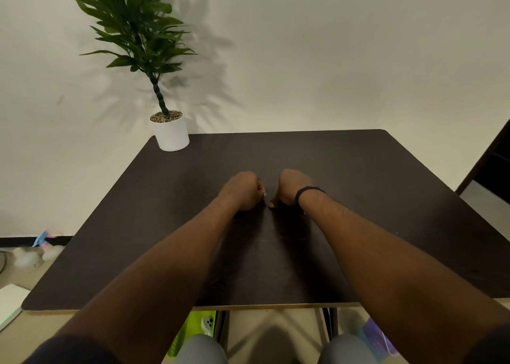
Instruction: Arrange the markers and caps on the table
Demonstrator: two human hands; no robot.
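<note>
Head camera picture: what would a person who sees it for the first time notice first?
First come the two bare forearms that reach over the dark brown wooden table, with the left hand and the right hand curled into fists side by side near its middle, with nothing visible in either. A thin black wristband circles the right wrist. At the far left corner stands a leafy green plant in a white round pot, against the pale wall.

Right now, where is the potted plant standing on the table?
In the head view, the potted plant stands on the table's far left corner, against the wall, well beyond the left hand.
</note>
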